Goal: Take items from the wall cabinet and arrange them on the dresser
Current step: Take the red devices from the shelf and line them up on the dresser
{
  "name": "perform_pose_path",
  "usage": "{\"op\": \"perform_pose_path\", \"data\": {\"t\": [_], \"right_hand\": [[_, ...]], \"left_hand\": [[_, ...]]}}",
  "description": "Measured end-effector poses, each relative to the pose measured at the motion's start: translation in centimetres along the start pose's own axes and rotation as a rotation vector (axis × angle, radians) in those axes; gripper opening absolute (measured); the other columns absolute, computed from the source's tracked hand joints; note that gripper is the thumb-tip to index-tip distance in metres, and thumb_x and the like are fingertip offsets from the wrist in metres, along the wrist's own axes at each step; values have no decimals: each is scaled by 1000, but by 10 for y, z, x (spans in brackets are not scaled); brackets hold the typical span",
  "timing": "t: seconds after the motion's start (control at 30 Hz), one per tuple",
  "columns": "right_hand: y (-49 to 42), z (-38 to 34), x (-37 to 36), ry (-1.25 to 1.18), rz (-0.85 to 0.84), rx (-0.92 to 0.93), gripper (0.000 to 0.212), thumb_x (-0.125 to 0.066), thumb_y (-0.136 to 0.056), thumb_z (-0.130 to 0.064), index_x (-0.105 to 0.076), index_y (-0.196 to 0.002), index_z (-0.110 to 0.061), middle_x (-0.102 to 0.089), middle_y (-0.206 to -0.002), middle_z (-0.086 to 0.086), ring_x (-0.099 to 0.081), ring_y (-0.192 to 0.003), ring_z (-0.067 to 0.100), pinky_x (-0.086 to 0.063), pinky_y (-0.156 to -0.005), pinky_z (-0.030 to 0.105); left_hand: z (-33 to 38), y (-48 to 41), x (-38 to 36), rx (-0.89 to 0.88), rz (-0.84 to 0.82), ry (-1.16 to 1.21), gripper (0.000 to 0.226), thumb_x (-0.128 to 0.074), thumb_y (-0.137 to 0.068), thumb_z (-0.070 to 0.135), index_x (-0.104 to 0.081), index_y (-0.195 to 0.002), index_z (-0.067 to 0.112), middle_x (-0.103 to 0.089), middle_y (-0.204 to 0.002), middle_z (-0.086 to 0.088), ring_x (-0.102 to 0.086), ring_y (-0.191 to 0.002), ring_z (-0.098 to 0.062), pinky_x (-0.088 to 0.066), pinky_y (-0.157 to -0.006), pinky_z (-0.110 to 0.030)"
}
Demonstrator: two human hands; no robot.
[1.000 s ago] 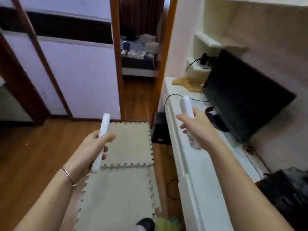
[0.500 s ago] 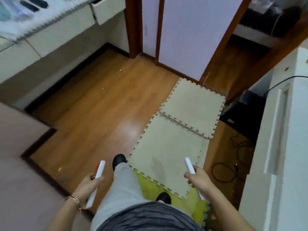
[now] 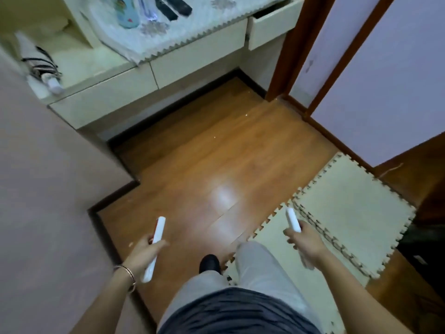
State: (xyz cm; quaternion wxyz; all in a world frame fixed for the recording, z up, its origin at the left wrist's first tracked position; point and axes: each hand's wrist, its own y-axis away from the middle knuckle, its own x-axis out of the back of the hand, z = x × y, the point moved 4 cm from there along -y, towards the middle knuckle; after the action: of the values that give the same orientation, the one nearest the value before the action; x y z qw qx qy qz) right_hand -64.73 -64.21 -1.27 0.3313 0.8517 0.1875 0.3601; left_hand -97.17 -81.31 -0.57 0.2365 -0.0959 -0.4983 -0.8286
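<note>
While the camera looks down at a wooden floor [image 3: 192, 160], a person stands with both arms held low and forward. Each hand has its grip clamped on a slim white remote-like stick. The left hand [image 3: 144, 251] wraps around the middle of the left white stick [image 3: 155, 247], which tilts up and away from the body and shows a thin red edge along 1 side. A metal bracelet [image 3: 126, 273] circles the left wrist. The right hand [image 3: 305, 242] grips the right white stick [image 3: 292, 219]; its upper end points forward, and its lower end, blurred, shows below the hand.

Between the arms are grey trousers [image 3: 260, 268] and 1 dark shoe [image 3: 209, 261] on the floor. To the right lie 2 beige interlocking foam mats [image 3: 349, 203], and the right hand hovers over their joined edges.

Ahead, at the top, stands a cream dresser [image 3: 108, 102] with drawers, the rightmost drawer [image 3: 269, 27] pulled partly out. A white cloth with a zigzag edge [image 3: 183, 34] covers part of its top and carries 2 black remotes [image 3: 172, 7] and a light blue patterned object [image 3: 126, 16]. Farther left on the dresser top lies a folded black-and-white striped umbrella [image 3: 41, 63]. A white door in a dark wood frame [image 3: 385, 80] fills the upper right, and a plain wall [image 3: 43, 189] fills the left.
</note>
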Motion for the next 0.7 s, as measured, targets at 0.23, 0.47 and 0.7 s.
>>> {"op": "perform_pose_path", "data": {"t": [0.23,0.47,0.7], "right_hand": [[-82,-75,14,29,-38,-39,12,-55,-86,-15,-50,-97,-14,-59,-86,10,-58,-82,32,-41,-70,34],[-215,-143,61,99,-116,-109,14,-55,-86,-10,-51,-98,-5,-55,-80,15,-48,-67,25,-36,-59,30],[-327,-283,118,149,-115,-14,14,-56,-87,-6,-52,-99,2,-50,-67,11,-48,-64,27,-35,-54,32]], "left_hand": [[43,-63,-1,148,-51,43,22,-59,-86,18,-57,-98,0,-54,-74,-10,-50,-65,-21,-37,-56,-28],[165,-157,-17,170,-18,75,12,-59,-85,23,-54,-85,12,-56,-79,-11,-51,-69,-24,-40,-64,-31],[320,-214,2,-45,90,42,20,-54,-88,22,-50,-107,18,-57,-78,-1,-51,-63,-14,-39,-53,-25]]}}
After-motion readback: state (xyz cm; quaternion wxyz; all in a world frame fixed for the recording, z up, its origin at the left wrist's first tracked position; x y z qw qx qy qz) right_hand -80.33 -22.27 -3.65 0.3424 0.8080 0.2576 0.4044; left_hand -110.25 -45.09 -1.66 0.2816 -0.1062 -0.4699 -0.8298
